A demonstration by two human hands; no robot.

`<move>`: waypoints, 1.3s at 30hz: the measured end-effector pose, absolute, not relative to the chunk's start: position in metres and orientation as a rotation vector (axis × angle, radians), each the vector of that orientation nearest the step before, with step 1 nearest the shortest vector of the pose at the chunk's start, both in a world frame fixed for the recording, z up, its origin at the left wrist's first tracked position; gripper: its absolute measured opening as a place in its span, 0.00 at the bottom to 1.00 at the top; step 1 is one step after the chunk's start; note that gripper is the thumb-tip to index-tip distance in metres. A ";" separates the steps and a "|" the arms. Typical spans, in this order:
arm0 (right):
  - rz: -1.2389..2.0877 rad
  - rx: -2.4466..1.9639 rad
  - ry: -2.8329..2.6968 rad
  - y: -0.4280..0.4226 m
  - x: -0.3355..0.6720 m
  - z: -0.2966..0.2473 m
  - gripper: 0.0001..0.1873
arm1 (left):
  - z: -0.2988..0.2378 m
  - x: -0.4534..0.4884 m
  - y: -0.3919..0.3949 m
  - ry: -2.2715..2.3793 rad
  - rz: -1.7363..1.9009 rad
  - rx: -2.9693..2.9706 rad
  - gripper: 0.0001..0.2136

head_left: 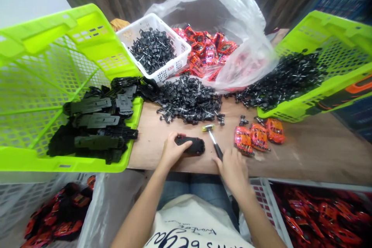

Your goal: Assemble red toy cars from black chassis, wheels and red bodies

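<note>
My left hand (173, 149) is closed around a toy car (195, 146) that lies with its black underside up on the table, the thumb resting on top. In my right hand (233, 166) is a small hammer (214, 139), gripped by its black handle. The hammer's yellowish head lies to the right of and just beyond the toy car, apart from it. Several orange toy car bodies (259, 137) stand in a row to the right of my right hand. A heap of black wheels on metal axles (188, 100) lies beyond both hands.
At left, a green crate (116, 167) holds black car bases (95, 120). A white basket (186, 52) of wheels and a clear bag (247, 4) of red car bodies stand behind. Another green crate (290, 114) spills wheel axles at right. Below the table are bins of red cars (322, 213).
</note>
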State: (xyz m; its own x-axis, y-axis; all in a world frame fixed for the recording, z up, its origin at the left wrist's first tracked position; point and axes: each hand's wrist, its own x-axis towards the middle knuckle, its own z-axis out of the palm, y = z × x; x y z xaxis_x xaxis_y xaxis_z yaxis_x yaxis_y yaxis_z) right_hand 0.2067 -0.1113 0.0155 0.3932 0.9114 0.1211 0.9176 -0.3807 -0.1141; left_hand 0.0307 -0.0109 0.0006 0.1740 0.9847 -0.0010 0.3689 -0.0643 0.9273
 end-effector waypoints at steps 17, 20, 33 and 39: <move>0.686 -1.956 -1.453 -0.193 0.207 -0.007 0.26 | -0.009 0.024 0.006 1.327 0.875 1.596 0.15; 0.536 -2.064 -1.547 -0.171 0.221 -0.003 0.24 | 0.016 0.014 0.004 1.273 1.040 1.622 0.25; 0.141 -1.268 -1.845 -0.072 0.188 0.044 0.16 | 0.050 0.023 -0.031 0.842 1.025 2.173 0.19; 0.038 -1.296 -1.883 -0.078 0.185 0.051 0.15 | 0.048 0.027 -0.033 0.796 1.046 2.101 0.20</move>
State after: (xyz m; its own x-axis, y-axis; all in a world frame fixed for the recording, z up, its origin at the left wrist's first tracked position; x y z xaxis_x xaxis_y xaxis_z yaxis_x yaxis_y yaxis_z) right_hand 0.1845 -0.0778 0.0509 -0.1240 0.7857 0.6060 0.7608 0.4673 -0.4503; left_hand 0.0266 -0.0331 0.0485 0.4974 0.7467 0.4417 0.2266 -0.6032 0.7647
